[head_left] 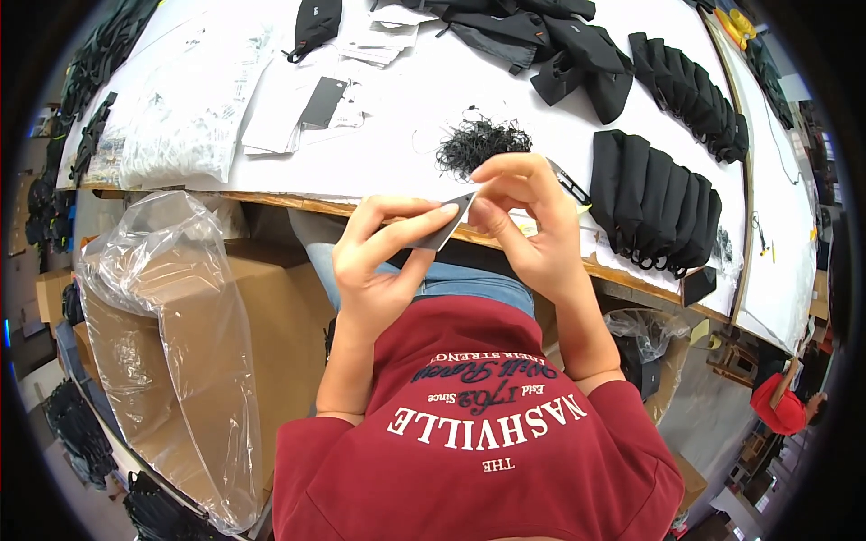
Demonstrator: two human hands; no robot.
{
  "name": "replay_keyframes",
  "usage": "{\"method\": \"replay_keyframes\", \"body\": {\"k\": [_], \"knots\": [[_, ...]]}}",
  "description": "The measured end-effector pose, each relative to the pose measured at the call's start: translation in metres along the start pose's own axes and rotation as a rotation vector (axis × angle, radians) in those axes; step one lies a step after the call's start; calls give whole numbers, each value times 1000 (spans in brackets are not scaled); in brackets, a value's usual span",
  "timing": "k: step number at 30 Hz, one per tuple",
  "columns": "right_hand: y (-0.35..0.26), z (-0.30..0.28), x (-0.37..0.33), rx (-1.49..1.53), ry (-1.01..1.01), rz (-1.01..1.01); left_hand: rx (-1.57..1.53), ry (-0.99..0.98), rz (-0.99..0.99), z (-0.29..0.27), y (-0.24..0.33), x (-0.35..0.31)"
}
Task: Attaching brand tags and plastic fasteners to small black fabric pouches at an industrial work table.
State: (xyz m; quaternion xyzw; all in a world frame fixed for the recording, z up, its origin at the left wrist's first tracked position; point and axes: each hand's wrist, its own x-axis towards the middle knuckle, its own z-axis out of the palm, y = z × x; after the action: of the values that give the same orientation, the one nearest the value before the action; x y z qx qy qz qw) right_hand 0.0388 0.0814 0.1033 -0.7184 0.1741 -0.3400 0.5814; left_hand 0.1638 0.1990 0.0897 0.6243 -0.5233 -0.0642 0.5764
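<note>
In front of my body, at the table's near edge, my left hand (383, 248) is closed on a dark hang tag (442, 225) with a pale edge, held tilted between fingers and thumb. My right hand (532, 221) is curled at the tag's upper corner, its index finger and thumb bent toward it. Whatever thin thing it may pinch there is too small to make out. Just beyond my hands lies a tangled heap of black strings (483, 144). Beside my right hand rests a black-handled cutter-like tool (570, 185), partly hidden by the fingers.
Rows of black pouches (654, 203) stand on the white table (388, 162) at the right, with more black bags (577, 63) behind. Stacked cards and papers (320, 104) and a clear plastic bundle (194, 99) lie left. A plastic-covered carton (198, 352) stands below the table's edge.
</note>
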Motion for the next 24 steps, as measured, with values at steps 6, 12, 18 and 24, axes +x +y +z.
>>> {"method": "replay_keyframes", "body": {"k": [6,12,18,24], "knots": [[-6,-12,-2,-4,-98,32,-438,-140,-61,-5,-12,-7],[5,-8,-5,-67,-210,69,-732,-235,-511,3,-17,-13],[11,-11,-6,202,-307,229,-678,-236,-454,3,-18,-9],[21,-23,-11,199,-309,370,-692,-203,-449,25,-41,31]]}}
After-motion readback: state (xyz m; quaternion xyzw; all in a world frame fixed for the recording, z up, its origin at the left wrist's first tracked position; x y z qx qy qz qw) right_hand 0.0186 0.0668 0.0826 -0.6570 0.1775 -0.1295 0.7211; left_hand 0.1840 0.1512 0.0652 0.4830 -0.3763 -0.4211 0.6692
